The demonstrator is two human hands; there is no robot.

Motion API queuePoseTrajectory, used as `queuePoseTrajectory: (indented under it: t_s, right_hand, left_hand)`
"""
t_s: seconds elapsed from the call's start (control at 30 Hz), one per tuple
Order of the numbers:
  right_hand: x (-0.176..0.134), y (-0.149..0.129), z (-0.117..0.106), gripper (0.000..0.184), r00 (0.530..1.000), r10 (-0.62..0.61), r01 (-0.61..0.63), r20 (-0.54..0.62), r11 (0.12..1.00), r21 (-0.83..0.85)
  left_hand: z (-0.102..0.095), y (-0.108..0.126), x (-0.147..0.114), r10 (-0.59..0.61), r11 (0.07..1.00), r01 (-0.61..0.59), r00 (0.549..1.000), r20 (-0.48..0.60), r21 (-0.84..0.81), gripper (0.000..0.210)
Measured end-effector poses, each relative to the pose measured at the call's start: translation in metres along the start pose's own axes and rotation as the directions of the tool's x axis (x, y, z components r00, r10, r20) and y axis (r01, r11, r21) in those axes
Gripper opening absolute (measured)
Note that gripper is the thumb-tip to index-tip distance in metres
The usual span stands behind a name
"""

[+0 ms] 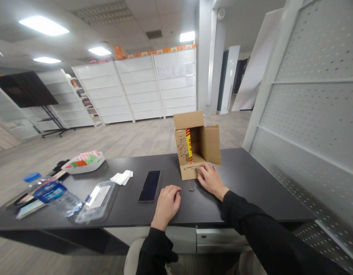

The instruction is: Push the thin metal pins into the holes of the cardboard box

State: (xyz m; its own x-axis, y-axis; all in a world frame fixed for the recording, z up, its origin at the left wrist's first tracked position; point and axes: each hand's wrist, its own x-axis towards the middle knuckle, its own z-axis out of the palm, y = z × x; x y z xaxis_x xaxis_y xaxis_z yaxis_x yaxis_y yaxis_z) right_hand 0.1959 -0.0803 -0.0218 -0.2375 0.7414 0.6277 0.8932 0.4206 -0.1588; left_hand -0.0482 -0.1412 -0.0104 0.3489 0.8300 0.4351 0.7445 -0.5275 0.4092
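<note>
A brown cardboard box stands on the dark desk with its opening toward me and its flaps spread. Small dark dots or holes mark its left side and lower flap. At the right part of that lower flap is my right hand, its fingers pinched together against the cardboard; whatever they hold is too small to make out. Just below the flap lie several thin metal screws or nails side by side. Left of them my left hand rests on the desk, fingers loosely curved, thumb apart, with nothing visible in it.
Left of my left hand lies a phone. Farther left are a crumpled white tissue, a clear plastic case, a water bottle lying tilted, and a white tray with colourful packets. A perforated panel borders the desk's right side.
</note>
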Motion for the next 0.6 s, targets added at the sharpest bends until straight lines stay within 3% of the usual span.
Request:
queuePoseTrajectory:
  t_s: [0.2,0.6]
  right_hand:
    - [0.0076,-0.0058,0.0026,0.025,1.0,0.009,-0.009,-0.003,1.0,-0.006]
    - [0.0058,-0.0097,0.008,0.026,0.999,0.02,-0.021,-0.031,0.999,-0.039]
  left_hand:
    - [-0.0023,0.0022,-0.0025,0.097,0.993,-0.102,0.992,0.086,0.062,0.02]
    - [-0.0059,0.0027,-0.001,0.172,0.974,-0.197,0.964,0.2,0.113,0.021]
